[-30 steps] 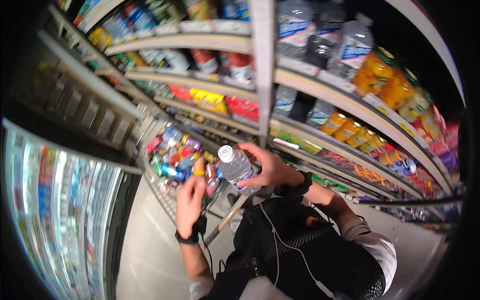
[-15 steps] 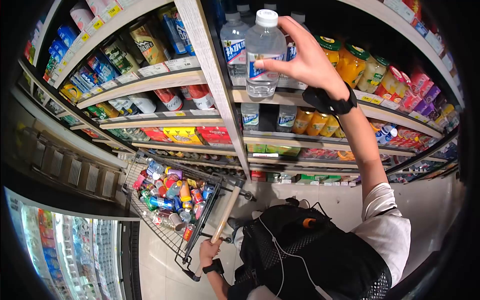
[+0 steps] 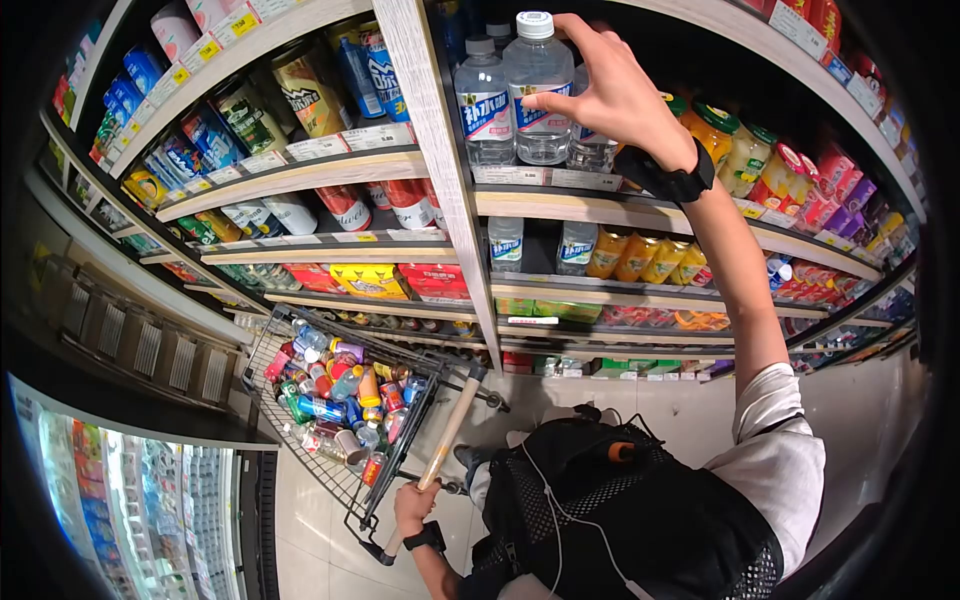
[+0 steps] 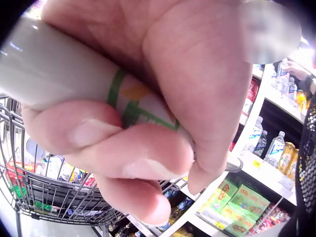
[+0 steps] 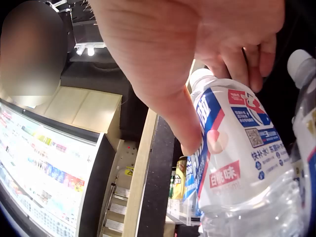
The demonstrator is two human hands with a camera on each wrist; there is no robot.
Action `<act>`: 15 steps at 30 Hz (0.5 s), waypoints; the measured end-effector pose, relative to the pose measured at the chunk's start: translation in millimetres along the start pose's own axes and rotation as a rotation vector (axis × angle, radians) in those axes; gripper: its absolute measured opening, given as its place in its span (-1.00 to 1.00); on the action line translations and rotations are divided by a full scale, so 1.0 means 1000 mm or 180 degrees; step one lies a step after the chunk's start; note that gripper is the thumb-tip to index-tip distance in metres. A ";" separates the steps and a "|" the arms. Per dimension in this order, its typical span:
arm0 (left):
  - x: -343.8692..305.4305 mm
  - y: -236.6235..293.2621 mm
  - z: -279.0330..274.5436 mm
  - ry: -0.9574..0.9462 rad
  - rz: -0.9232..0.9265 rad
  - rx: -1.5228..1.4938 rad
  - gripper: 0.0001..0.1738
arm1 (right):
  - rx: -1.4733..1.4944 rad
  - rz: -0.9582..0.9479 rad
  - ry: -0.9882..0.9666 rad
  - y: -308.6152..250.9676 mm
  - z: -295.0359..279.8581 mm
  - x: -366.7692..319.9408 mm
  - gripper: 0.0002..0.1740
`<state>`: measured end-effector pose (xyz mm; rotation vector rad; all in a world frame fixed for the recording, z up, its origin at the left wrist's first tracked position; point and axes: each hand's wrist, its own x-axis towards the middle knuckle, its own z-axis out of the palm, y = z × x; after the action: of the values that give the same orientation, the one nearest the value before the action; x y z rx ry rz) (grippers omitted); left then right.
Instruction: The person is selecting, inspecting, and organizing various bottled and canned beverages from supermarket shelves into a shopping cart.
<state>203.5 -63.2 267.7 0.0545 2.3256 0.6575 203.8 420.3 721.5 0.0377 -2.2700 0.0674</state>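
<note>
My right hand (image 3: 632, 108) is around a clear plastic drink bottle (image 3: 541, 85) with a white cap, at the front of an upper shelf (image 3: 600, 200). The thumb lies on the blue, white and pink label (image 5: 232, 143), and the other fingers are behind the bottle, partly hidden. Similar bottles (image 3: 486, 110) stand on either side of it. Lower down, my left hand (image 3: 411, 508) grips the handle (image 3: 452, 428) of a shopping cart. In the left wrist view its fingers (image 4: 143, 148) curl round the pale handle bar with a green mark.
Mixed cans and bottles (image 3: 345, 395) fill the bottom of the wire cart (image 3: 330, 490). Jars of yellow fruit (image 3: 712, 130) share the upper shelf to the right. A wooden upright (image 3: 425, 110) divides it from shelved cans (image 3: 305, 95). A lit cooler (image 3: 140, 510) stands at lower left.
A second ago both hands were together over the cart, the right holding the bottle. The right has since raised it to the shelf and moved it in among the others; the left has taken the cart handle.
</note>
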 end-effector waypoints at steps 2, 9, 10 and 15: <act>-0.002 0.003 -0.001 -0.0005 -0.0028 0.0006 -0.46 | -0.0645 -0.0086 0.0192 0.014 0.011 -0.003 -0.16; -0.006 -0.001 0.003 0.0106 0.0050 -0.0009 -0.47 | -0.1364 -0.0105 0.0070 0.030 0.026 -0.013 -0.17; -0.006 -0.001 0.005 0.0106 0.0041 -0.0013 -0.47 | -0.1591 -0.0186 0.0056 0.034 0.026 -0.013 -0.20; -0.006 -0.004 0.008 0.0152 0.0048 0.0015 -0.48 | -0.1514 -0.0144 -0.0158 0.044 0.023 -0.006 -0.32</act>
<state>213.6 -64.0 264.7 0.0592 2.3749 0.6676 187.8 462.9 700.3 -0.1618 -2.2776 -0.5005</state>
